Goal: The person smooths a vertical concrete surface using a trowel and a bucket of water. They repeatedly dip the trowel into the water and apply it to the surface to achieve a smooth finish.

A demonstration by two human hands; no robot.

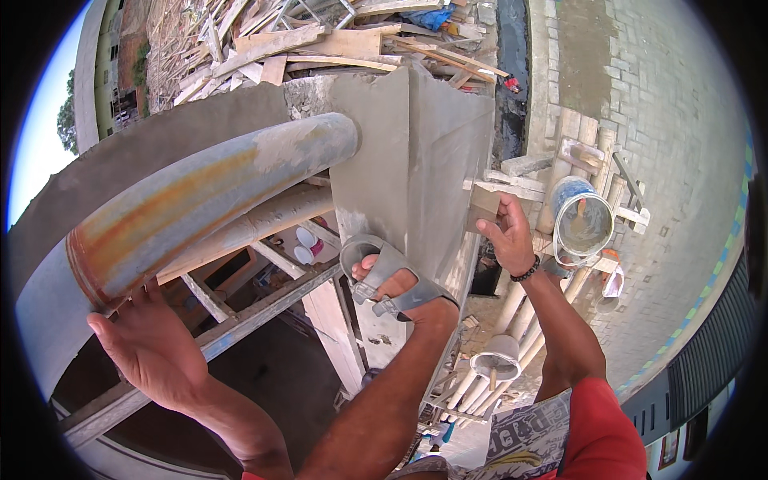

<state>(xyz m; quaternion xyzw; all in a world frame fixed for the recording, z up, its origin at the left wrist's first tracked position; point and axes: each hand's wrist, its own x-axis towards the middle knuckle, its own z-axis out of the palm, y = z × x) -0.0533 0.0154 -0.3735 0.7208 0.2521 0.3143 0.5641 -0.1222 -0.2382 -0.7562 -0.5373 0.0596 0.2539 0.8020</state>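
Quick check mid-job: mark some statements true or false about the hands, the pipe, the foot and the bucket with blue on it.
1. The right hand holds a flat grey-brown piece. True.
2. The large pipe has orange-brown stains. True.
3. The left hand grips a trowel. False: it is open, by the pipe's lower edge.
4. The foot in view is bare. False: it wears a grey sandal.
5. The bucket with blue on it is right of the right hand. True.
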